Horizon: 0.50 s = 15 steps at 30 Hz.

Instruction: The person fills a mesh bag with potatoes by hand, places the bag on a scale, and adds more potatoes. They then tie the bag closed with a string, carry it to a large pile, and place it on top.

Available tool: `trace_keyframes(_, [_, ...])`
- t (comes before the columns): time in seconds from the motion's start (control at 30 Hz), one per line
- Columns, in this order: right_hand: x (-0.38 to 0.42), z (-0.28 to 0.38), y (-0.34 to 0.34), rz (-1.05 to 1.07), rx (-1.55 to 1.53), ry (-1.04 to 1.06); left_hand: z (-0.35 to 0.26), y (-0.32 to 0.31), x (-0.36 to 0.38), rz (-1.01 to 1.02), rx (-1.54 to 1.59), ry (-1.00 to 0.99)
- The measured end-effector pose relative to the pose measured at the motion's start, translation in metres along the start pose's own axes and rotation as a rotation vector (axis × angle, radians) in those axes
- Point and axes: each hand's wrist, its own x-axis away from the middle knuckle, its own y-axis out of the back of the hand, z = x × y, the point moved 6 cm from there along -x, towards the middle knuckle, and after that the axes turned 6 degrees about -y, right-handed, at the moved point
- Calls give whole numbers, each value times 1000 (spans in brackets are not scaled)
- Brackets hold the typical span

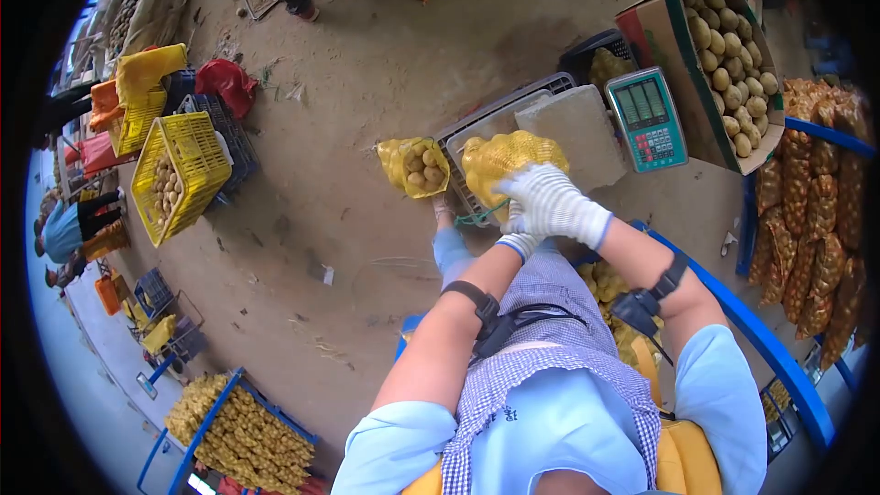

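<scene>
A full yellow mesh bag [513, 158] lies on the platform of a weighing scale in front of me. My right hand [548, 202], in a striped white glove, is closed on the near end of this bag. Just below it is my left hand [519, 235], also gloved, its fingers mostly hidden behind the right hand and the bag. A green string [477, 217] trails out to the left of the hands. Beside the scale, an open yellow mesh bag of potatoes [414, 168] stands near my foot.
The teal scale display [646, 119] and a carton of potatoes [729, 60] are at the right. Blue rails [779, 348] run close to my right arm. Yellow crates [181, 174] stand to the left, stacked potato bags [240, 431] lower left. Other people [73, 229] are farther off.
</scene>
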Motion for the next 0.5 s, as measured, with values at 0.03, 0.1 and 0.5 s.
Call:
trace_keyframes(0.03, [-15,-2,-20,-304,284,44,-26,-26,-12,113,-367,193])
trace_keyframes(0.1, [-37,14,-45,-237,518,203,-66,-49,-20,328,-1109,584])
trace_keyframes(0.5, [68,-110,-181,38,-1207,-426,-142,-63,-31,-429,284,778])
